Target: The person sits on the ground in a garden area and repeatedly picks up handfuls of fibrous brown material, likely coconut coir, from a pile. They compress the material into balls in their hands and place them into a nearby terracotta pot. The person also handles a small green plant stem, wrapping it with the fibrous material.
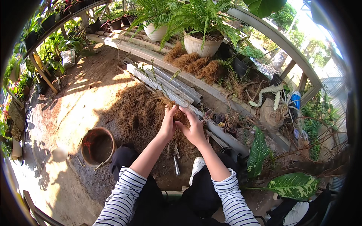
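Between my two hands is a small ball of brown fibre (pixel 179 115), like coconut coir. My left hand (pixel 167 123) cups it from the left and my right hand (pixel 194 127) from the right, thumbs towards me. A thin stem with small leaves (pixel 159 82) slants up and left from the ball. What lies inside the fibre is hidden. Below and left of my hands spreads a heap of loose brown fibre (pixel 133 108) on the ground. A slim metallic tool (pixel 176 165) lies nearer my feet, its kind unclear.
A round brown pot (pixel 84 148) stands left of my knee. Long metal profiles (pixel 167 82) lie beyond the fibre. Several rolled fibre bundles (pixel 186 60) rest on the slatted bench (pixel 127 48) beside a potted fern (pixel 202 46). Large variegated leaves (pixel 292 185) reach in from the right.
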Available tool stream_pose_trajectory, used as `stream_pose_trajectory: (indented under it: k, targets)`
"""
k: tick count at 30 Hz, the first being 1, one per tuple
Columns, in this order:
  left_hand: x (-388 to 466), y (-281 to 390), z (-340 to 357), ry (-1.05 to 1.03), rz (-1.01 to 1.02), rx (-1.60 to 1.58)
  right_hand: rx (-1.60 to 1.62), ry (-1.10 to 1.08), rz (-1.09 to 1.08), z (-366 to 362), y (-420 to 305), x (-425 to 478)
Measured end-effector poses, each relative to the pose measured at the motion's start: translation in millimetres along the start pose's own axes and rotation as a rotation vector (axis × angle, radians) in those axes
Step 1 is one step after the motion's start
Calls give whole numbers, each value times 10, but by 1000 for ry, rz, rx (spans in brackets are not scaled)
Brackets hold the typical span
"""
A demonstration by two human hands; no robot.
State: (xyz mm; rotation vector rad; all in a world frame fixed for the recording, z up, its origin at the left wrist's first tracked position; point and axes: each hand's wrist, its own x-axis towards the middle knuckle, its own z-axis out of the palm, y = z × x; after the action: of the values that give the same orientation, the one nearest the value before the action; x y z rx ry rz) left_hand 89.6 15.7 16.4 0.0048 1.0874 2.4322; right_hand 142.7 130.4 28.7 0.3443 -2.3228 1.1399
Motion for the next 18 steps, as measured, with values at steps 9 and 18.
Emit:
stream_pose_trajectory:
  k: [9, 18]
  targets:
    - [-20, -36, -29, -12, 49, 8, 547, 14, 296, 31, 167, 27]
    - [-10, -57, -7, -268, 108, -224, 1097, 106, 565, -6, 186, 25]
